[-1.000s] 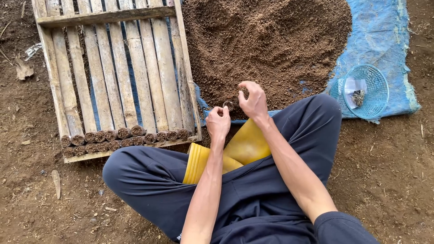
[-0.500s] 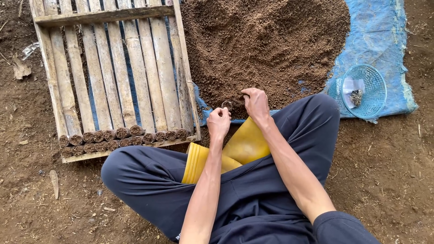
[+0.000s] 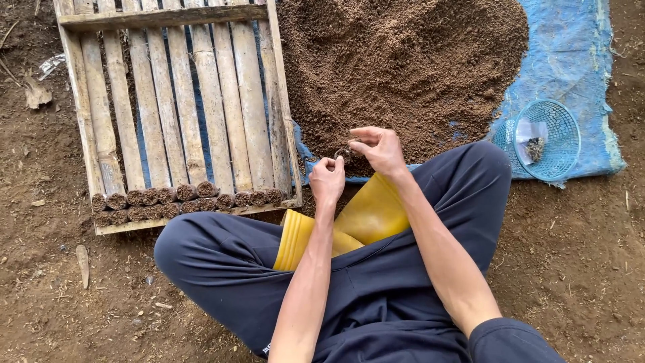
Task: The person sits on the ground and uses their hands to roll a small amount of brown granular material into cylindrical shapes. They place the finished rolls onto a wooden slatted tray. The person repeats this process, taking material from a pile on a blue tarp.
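Observation:
I sit cross-legged in dark trousers and yellow boots point(image 3: 366, 218) facing a big pile of brown soil mix point(image 3: 403, 67) on a blue tarp point(image 3: 571, 60). My left hand point(image 3: 327, 180) is closed around a small soil-filled pot point(image 3: 342, 154) at the pile's near edge. My right hand point(image 3: 377, 149) hovers right beside it, fingertips pinched over the pot's top. The pot is mostly hidden by my fingers.
A bamboo slat tray point(image 3: 181, 107) lies to the left, with rows of small filled soil pots point(image 3: 188, 200) along its near edge. A blue mesh basket point(image 3: 537, 138) holding a small bag rests on the tarp at right. Bare dirt ground surrounds everything.
My hands stay in the same place at the pile's edge; the right fingers have shifted slightly over the pot.

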